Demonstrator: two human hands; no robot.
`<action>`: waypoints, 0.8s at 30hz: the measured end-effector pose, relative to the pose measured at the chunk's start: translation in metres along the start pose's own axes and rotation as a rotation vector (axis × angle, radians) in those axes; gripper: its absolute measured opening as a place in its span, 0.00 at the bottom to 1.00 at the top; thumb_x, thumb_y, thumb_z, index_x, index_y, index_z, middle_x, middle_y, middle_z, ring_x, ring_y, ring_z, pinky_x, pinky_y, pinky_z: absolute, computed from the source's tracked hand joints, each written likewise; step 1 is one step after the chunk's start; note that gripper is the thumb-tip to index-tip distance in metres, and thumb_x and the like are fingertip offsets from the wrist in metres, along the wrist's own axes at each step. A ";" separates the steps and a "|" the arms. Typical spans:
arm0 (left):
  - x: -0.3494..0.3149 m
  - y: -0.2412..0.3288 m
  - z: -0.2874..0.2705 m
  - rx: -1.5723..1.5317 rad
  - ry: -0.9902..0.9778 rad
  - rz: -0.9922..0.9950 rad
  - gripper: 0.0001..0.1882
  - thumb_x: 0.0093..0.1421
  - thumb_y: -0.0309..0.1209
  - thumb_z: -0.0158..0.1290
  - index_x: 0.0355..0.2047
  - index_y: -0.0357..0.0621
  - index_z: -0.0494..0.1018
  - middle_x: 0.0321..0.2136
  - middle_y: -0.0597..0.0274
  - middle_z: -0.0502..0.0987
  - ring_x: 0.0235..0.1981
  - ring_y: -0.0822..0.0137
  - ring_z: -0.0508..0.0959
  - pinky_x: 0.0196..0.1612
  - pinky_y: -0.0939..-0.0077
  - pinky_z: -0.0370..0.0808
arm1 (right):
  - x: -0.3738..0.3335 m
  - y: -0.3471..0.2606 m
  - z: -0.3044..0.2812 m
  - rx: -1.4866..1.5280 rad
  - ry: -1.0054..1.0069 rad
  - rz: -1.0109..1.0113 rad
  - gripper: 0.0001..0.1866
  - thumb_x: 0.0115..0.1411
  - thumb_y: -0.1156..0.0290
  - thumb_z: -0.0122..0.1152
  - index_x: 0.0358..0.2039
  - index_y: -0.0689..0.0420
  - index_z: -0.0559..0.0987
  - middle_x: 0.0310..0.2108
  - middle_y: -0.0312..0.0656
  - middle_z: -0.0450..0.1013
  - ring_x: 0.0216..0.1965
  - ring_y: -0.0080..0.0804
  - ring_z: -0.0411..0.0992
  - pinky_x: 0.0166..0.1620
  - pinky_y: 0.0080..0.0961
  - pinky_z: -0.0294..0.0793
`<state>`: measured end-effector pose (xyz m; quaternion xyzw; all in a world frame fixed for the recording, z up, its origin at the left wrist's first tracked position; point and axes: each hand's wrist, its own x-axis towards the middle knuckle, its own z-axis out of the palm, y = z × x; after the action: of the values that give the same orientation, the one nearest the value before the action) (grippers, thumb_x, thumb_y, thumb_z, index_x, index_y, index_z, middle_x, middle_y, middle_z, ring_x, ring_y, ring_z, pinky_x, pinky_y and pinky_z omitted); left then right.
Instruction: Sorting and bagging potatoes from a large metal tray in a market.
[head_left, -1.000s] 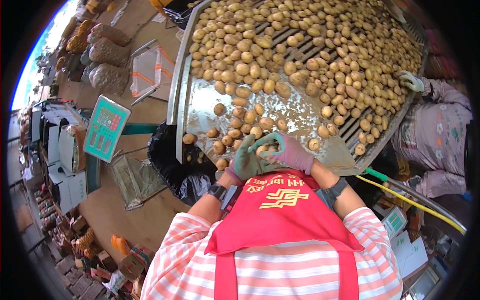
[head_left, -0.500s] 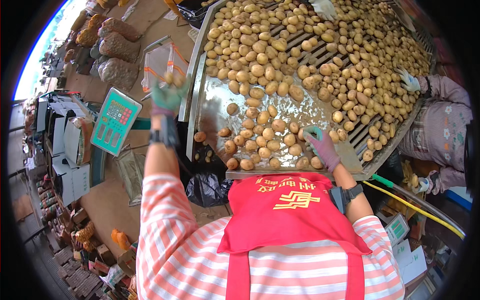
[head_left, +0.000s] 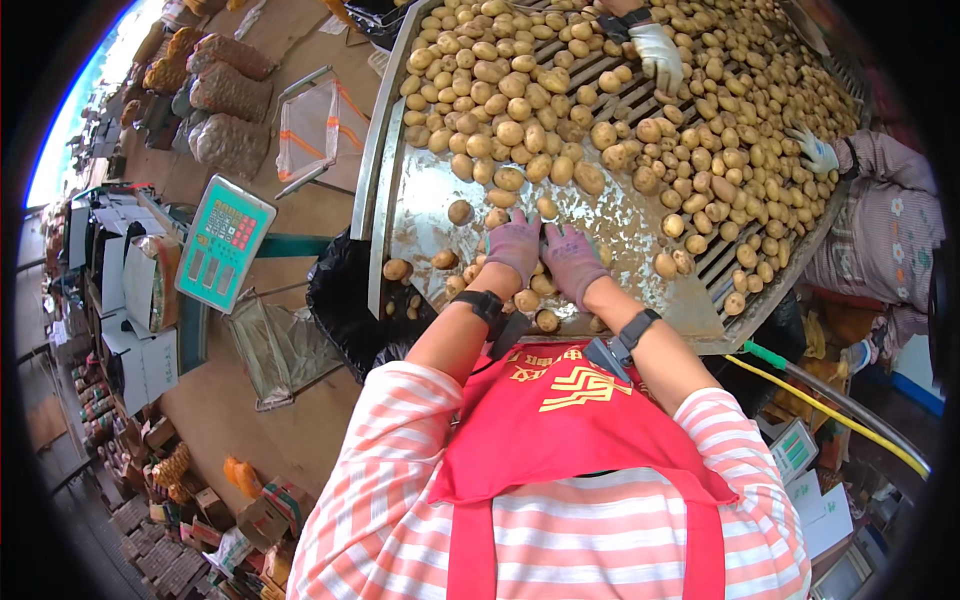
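My left hand (head_left: 514, 247), in a purple and green work glove, lies over potatoes on the near end of a metal sorting table (head_left: 640, 285). Close beside it, my right hand (head_left: 575, 264) wears a matching glove. Both hands are palm down with fingers stretched forward, touching the small group of potatoes (head_left: 527, 300) beneath and between them. My palms and wrists hide part of that group. A large heap of potatoes (head_left: 500, 95) covers the far side of the slatted table.
A co-worker's white-gloved hand (head_left: 657, 58) is over the far slats, another's gloved hand (head_left: 818, 152) at the right edge. Left of the table are a black plastic bag (head_left: 345, 300), a green scale display (head_left: 225, 243) and a metal-framed stand (head_left: 312, 125). Filled sacks (head_left: 233, 145) stand farther off.
My left hand, earlier out at the left with potatoes in it, has come back to the table without them. My right hand has moved left beside it. The far co-worker's hand reaches farther in.
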<state>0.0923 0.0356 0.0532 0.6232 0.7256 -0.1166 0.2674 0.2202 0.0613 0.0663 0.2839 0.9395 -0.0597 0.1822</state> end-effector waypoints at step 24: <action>-0.203 -0.128 0.054 -3.175 0.342 -0.418 0.12 0.55 0.38 0.53 0.26 0.42 0.72 0.34 0.54 0.76 0.44 0.54 0.74 0.49 0.52 0.73 | -0.080 0.027 0.007 1.755 0.137 0.406 0.18 0.60 0.67 0.58 0.49 0.61 0.73 0.39 0.37 0.74 0.33 0.18 0.71 0.35 0.16 0.72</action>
<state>-0.0022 -0.1877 0.0957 0.3696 -0.1955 -0.7508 -0.5114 0.2989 0.0416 0.0896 0.4840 0.4970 -0.7046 -0.1491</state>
